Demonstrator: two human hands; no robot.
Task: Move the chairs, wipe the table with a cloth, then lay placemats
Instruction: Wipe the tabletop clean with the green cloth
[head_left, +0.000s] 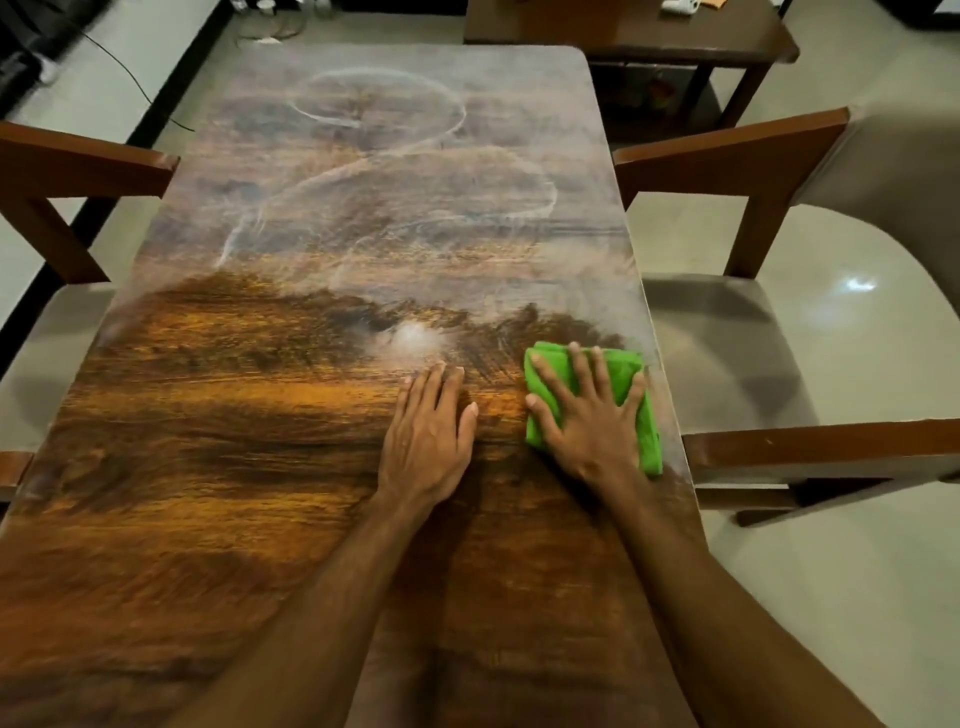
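Observation:
A long wooden table (249, 426) fills the view. Its far half is dull with dust and pale ring marks; the near half is dark and glossy. A folded green cloth (631, 371) lies near the table's right edge. My right hand (589, 415) presses flat on the cloth with fingers spread. Just left of it, my left hand (428, 436) rests flat on the bare wood with straight fingers. No placemats are in view.
A wooden chair (779, 156) with a grey seat stands off the table's right side, another chair (78, 166) off the left side. A low dark side table (675, 47) stands beyond the far end. Cables trail on the tiled floor at the far left.

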